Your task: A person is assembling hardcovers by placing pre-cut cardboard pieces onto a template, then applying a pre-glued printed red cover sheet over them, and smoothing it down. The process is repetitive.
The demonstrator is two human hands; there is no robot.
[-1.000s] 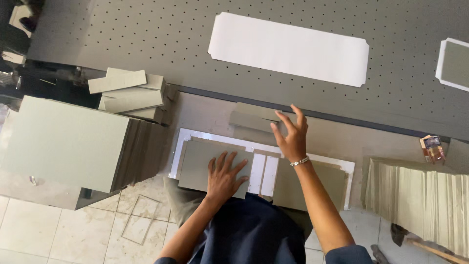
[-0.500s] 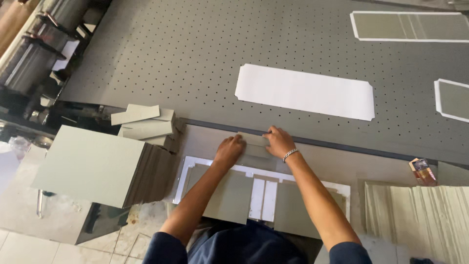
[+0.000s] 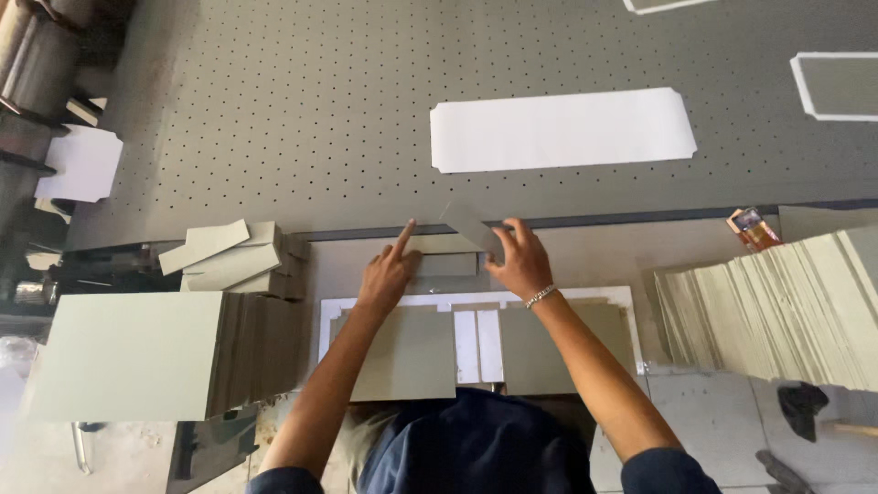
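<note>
Two hands worked at the far edge of a low stack of grey strips [image 3: 444, 265], just ahead of the person's body. The right hand [image 3: 519, 263] pinched a single grey strip [image 3: 471, 229] between thumb and fingers, its far end tilted up and away over the dark perforated worktop [image 3: 274, 110]. The left hand [image 3: 389, 274] lay flat beside it, index finger stretched forward, pressing on the stack so the pieces underneath stayed put; it held nothing. Nearer the body than both hands lay a white cardboard frame [image 3: 325, 320] with large grey panels [image 3: 402, 352] set in it. A tall stack of grey boards [image 3: 128, 352] stood well to the left of the left hand, with loose offcuts [image 3: 224, 256] just beyond it, and a fanned pile of sheets [image 3: 777, 306] spread to the right of the right hand. Beyond both hands a long white sheet [image 3: 562, 128] rested on the worktop. Peeling one strip cleanly seemed to call for a light pinch at the corner, steady downward pressure from the flat hand, and a slow lift so that no neighbouring piece came up with it.
</note>
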